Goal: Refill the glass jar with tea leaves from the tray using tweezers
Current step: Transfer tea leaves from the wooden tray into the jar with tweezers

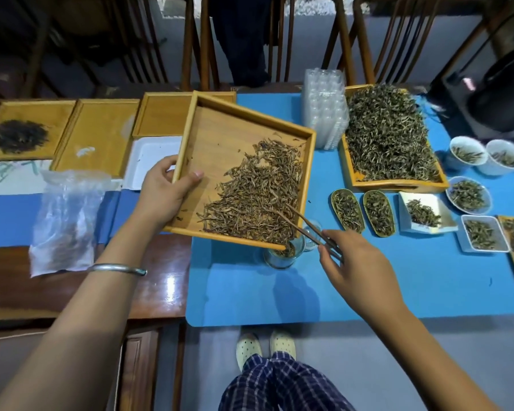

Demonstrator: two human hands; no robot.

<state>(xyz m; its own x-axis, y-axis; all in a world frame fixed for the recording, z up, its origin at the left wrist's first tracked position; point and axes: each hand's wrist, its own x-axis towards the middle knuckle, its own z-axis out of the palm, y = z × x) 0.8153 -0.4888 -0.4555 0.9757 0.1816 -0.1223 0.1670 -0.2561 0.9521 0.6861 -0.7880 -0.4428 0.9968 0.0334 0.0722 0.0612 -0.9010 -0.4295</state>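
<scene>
Glass jar (282, 256) under tilted tray (220, 129); tweezers (309, 229) in leaves; no legible writing.

Tilted tray over a glass jar

The square wooden tray (220, 137) slants, brown dried tea leaves (255, 200) heaped toward its low corner above the small clear glass jar (281, 256); thin dark tweezers (309, 229) reach into the heap.

Glass jar (282, 256) partly behind tray (190, 137) corner; tweezers (309, 229) tips among tea leaves (255, 200).

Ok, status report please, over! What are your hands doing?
Left hand holds tray tilted over jar. Right hand pinches tweezers, tips in leaves. Nothing blocking.
</scene>
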